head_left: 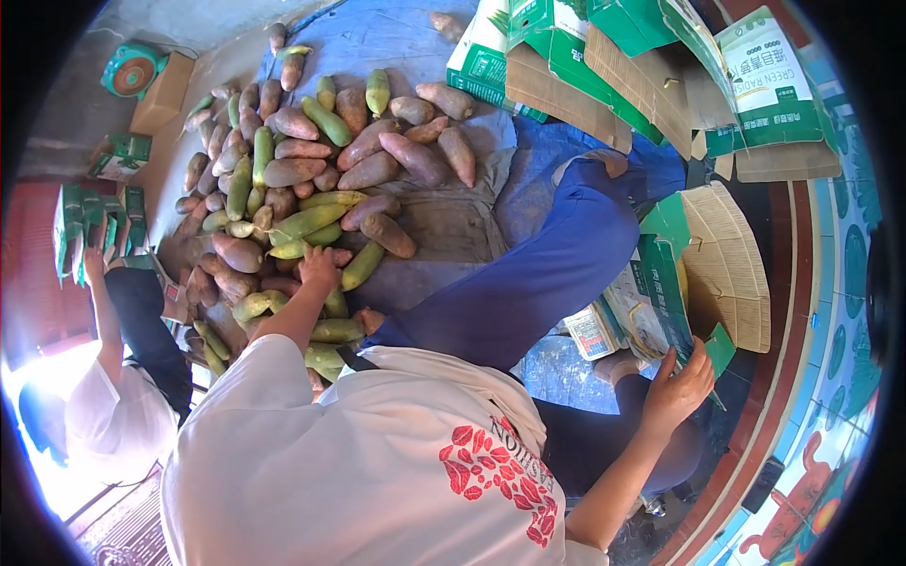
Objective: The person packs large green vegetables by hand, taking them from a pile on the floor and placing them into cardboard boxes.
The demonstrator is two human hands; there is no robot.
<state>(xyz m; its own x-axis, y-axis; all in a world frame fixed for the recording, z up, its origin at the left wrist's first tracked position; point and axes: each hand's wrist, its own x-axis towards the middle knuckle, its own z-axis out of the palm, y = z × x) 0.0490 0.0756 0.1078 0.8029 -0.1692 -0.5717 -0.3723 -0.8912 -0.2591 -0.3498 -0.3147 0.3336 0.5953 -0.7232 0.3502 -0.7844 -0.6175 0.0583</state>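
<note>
My left hand is down on the heap of vegetables, its fingers bent over a reddish radish that shows only in part. Long green radishes lie right around those fingers, mixed with reddish-brown ones. On the other side, my right hand grips the edge of a green and white printed carton between thumb and fingers. This carton stands tilted beside my leg, and a green flap sticks out past my fingertips.
A blue sheet lies under the heap. More green cartons crowd the far right, near a round woven mat. Another person works at the left by stacked cartons. A fan-like green device stands at the far left.
</note>
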